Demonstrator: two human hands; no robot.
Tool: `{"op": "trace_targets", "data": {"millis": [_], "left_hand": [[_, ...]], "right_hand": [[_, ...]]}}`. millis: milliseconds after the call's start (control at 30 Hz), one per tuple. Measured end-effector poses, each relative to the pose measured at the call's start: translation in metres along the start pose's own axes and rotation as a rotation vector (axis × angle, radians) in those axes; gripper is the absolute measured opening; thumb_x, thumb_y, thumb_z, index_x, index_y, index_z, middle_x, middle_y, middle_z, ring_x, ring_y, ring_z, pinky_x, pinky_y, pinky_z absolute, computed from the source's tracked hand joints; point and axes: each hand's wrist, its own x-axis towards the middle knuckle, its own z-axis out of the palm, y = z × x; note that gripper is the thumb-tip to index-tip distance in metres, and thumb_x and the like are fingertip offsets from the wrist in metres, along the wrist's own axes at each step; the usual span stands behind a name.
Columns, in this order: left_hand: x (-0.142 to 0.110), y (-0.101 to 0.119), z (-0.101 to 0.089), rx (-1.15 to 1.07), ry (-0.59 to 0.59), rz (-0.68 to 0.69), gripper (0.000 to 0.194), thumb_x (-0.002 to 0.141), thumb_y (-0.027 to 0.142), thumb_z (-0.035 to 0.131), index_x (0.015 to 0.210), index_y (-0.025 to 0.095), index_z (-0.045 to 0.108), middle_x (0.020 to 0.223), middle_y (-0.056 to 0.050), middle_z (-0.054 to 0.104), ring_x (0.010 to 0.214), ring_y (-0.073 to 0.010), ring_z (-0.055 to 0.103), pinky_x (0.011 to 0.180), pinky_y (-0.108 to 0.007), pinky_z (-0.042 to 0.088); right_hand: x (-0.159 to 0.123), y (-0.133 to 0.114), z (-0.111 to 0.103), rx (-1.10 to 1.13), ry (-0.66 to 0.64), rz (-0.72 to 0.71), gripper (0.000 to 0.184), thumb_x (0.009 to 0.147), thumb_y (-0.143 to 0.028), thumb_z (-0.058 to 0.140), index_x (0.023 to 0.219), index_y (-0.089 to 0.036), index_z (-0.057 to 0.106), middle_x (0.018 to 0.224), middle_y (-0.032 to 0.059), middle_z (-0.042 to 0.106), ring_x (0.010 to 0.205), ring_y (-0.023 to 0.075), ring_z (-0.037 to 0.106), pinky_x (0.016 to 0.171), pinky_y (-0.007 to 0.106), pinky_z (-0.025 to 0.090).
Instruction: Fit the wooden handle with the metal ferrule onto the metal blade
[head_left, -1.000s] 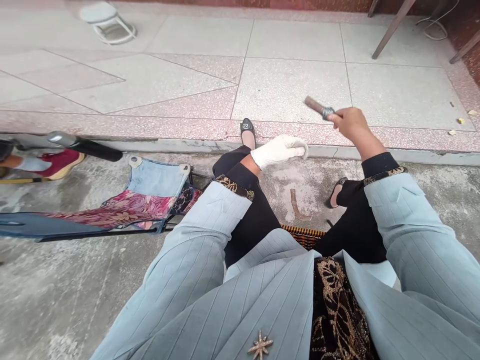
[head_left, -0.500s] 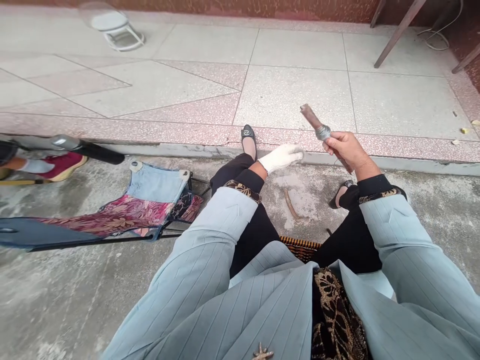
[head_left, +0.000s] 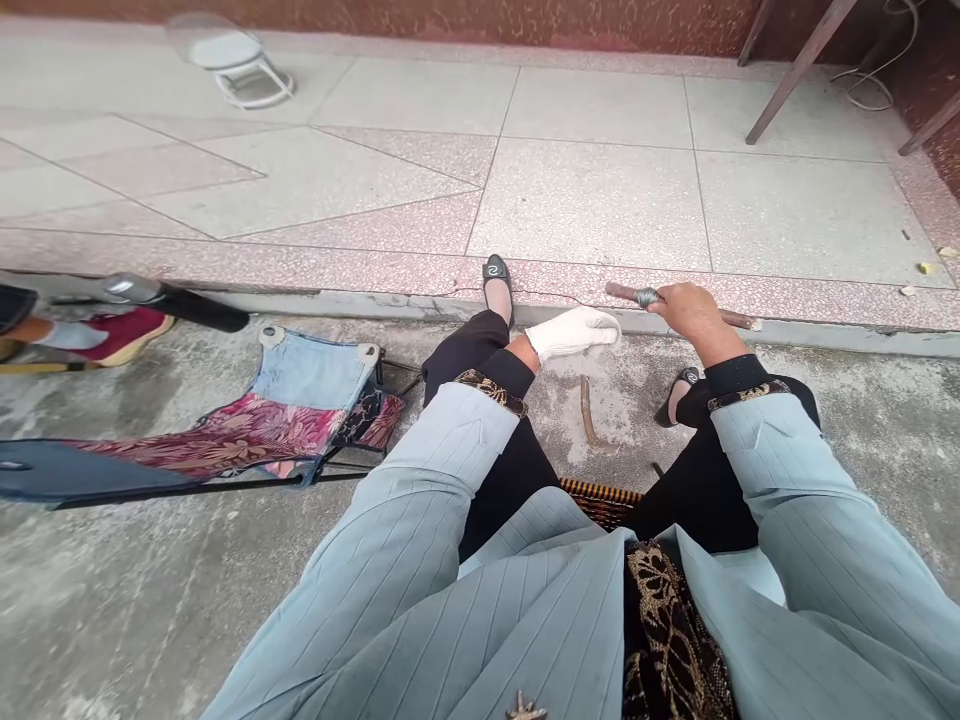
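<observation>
While we sit low with both arms out over the concrete, these are the weak points we see.

Right hand: our bare right hand (head_left: 691,310) is clenched round a brown tool handle with a metal collar (head_left: 646,297), held nearly level just above the edge of the tiled step (head_left: 825,305); the working end is hidden behind the hand, so we cannot tell what kind of tool it is.

Left hand: our gloved left hand (head_left: 576,332) is loosely curled beside the tool, fingers bent; we cannot tell whether it pinches anything, as the white glove hides what lies under it.

Piece on the ground: a short brown curved strip (head_left: 587,411) lies on the concrete between our legs, just below the gloved hand and apart from both hands.

Risk, fingers: we judge the two hands too close together; a swing of the tool could land on the gloved fingers.

Risk, foot: our black shoe (head_left: 496,278) rests against the step, near the tool's path.

Risk, grip: we hold the handle mid-length, so it could twist or slip out on impact.

Risk, bystander: a red shoe (head_left: 124,328) at the left shows another person near; chips could fly that way.
</observation>
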Motion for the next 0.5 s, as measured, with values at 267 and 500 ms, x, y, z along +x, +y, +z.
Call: {"op": "trace_targets", "data": {"millis": [267, 500], "left_hand": [[-0.004, 0.0, -0.009, 0.202, 0.064, 0.056, 0.028, 0.084, 0.036, 0.057, 0.091, 0.013, 0.072, 0.079, -0.002, 0.067, 0.061, -0.0084, 0.053, 0.058, -0.019, 0.041], [0.004, -0.003, 0.006, -0.024, 0.27, -0.041, 0.02, 0.087, 0.026, 0.059, 0.09, 0.009, 0.069, 0.078, -0.008, 0.07, 0.058, -0.009, 0.06, 0.057, -0.02, 0.047]], "right_hand": [[-0.021, 0.016, -0.013, 0.674, -0.949, -0.576, 0.037, 0.073, -0.052, 0.075, 0.081, -0.016, 0.075, 0.066, -0.0012, 0.063, 0.06, 0.0103, 0.051, 0.062, 0.026, 0.041], [-0.021, 0.01, 0.0, 1.241, -0.432, -0.368, 0.037, 0.076, -0.049, 0.076, 0.073, -0.013, 0.069, 0.062, -0.0006, 0.058, 0.053, 0.0073, 0.044, 0.051, 0.023, 0.032]]}}
